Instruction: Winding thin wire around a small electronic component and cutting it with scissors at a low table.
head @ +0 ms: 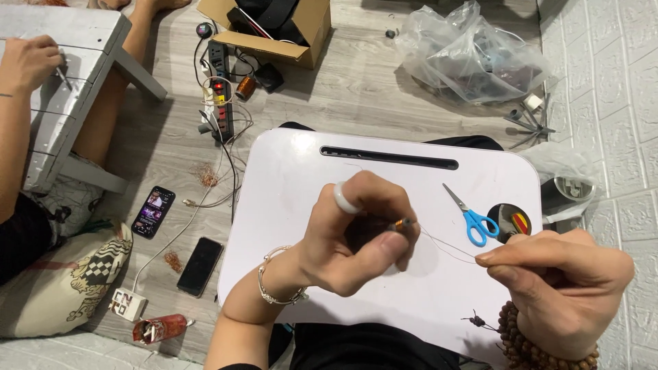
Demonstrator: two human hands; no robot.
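My left hand (356, 229), with a white ring and a silver bracelet, is closed around a small dark coil (401, 224) whose copper-coloured tip shows by my thumb. A thin wire (445, 245) runs from that tip to my right hand (562, 288), which pinches the wire's end between thumb and forefinger. A wooden bead bracelet sits on my right wrist. Both hands hover over a white lap table (295, 199). Blue-handled scissors (473, 218) lie on the table just behind the wire.
Another person sits at the left, a hand (27, 62) on a grey wooden bench (75, 75). On the floor: two phones (153, 211), a power strip (221, 96), a cardboard box (274, 27), a plastic bag (473, 55), a patterned cushion (68, 281).
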